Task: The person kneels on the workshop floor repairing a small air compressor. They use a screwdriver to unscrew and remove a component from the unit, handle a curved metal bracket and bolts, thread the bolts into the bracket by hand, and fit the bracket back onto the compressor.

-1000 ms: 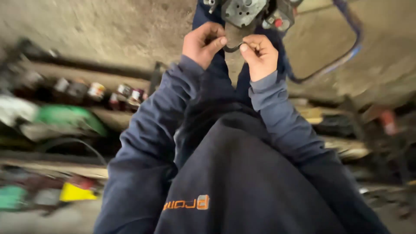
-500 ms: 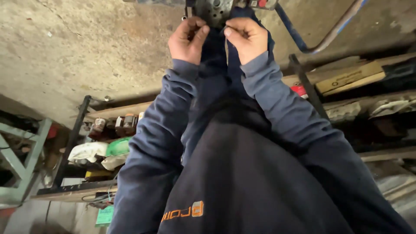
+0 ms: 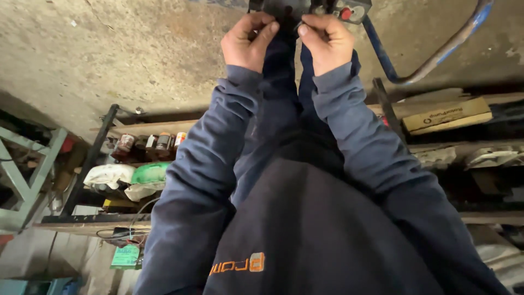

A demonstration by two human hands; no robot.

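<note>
Dark metal machine part (image 3: pixel 292 10) with red knob (image 3: pixel 345 13) at top frame edge, above concrete floor (image 3: pixel 109 49). Looks heavy, rigid, hard-edged; body mostly hidden. Left hand (image 3: pixel 248 41) curled, fingertips pinching lower edge. Right hand (image 3: pixel 326 41) pinching small piece beside it, grip unclear. Best hold: solid housing, not knob.

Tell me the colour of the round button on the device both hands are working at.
Red: the round button on the dark device, beside the right hand, head view.

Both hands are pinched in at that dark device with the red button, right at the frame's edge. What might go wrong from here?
The right hand works beside the red button, so a slip might press it. The left hand and the device sit at the picture's edge, so finger contact is partly hidden. The blue metal bar curves close by the right sleeve.
</note>
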